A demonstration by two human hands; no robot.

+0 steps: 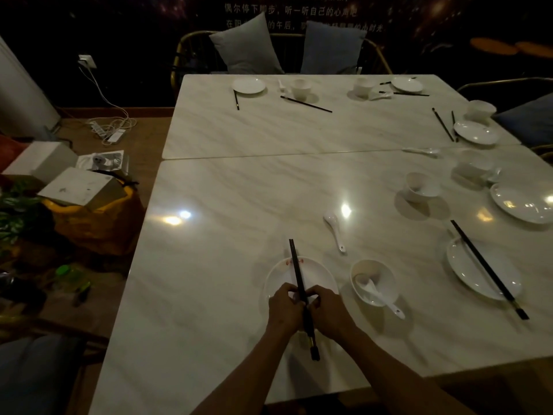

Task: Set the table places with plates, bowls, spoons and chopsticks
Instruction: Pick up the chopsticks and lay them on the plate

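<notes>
A pair of black chopsticks [296, 268] lies over a white plate [282, 272] near the table's front edge. My left hand [284, 307] and my right hand [329, 310] pinch the pair together from both sides, just above the plate. To the right stands a white bowl [374, 275] with a white spoon [380, 295] in it. A loose spoon [335, 227] lies beyond the plate. Farther right, another pair of chopsticks [487, 268] rests across a second plate [466, 274].
The marble table [239, 190] carries more plates, bowls, spoons and chopsticks along its right side and far edge. Cushioned chairs [248, 46] stand behind. Boxes [77, 187], a yellow bag and cables lie on the floor at the left.
</notes>
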